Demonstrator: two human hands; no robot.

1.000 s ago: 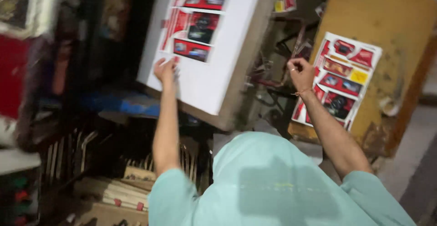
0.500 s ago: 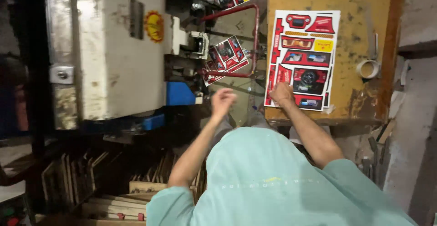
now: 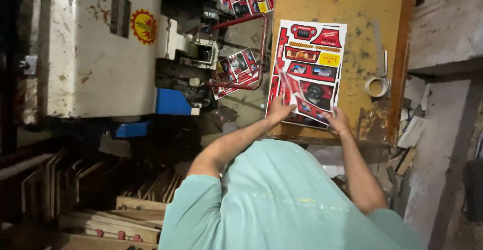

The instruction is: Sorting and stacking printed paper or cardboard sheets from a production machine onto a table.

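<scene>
Two bare hands meet at the near edge of a stack of printed card sheets [image 3: 311,64] lying on a worn yellow bench [image 3: 359,8], seen from a head-worn camera looking down over a pale green shirt [image 3: 287,199]. The sheets, red and white with pictures of vehicle parts, lie flat with their long side running away from the person, and their near corners fall directly under both hands. The left hand [image 3: 279,110] presses down on the near left corner of the stack, fingers spread and flat; its grip is open, resting on the card rather than closed around it. The right hand [image 3: 337,120] sits at the near right corner, its fingers curled on a loose red piece [image 3: 308,108] that lifts and bends up off the top sheet between the two hands; that grip is closed on the piece. A small metal cup [image 3: 376,86] stands on the bench well to the right of the sheets. Left of the bench, a grimy white machine [image 3: 95,49] with blue parts holds more printed sheets [image 3: 235,68] behind a red bar [image 3: 251,49]. Wooden boards [image 3: 100,199] are stacked low at the left, beside the person's left arm.
</scene>
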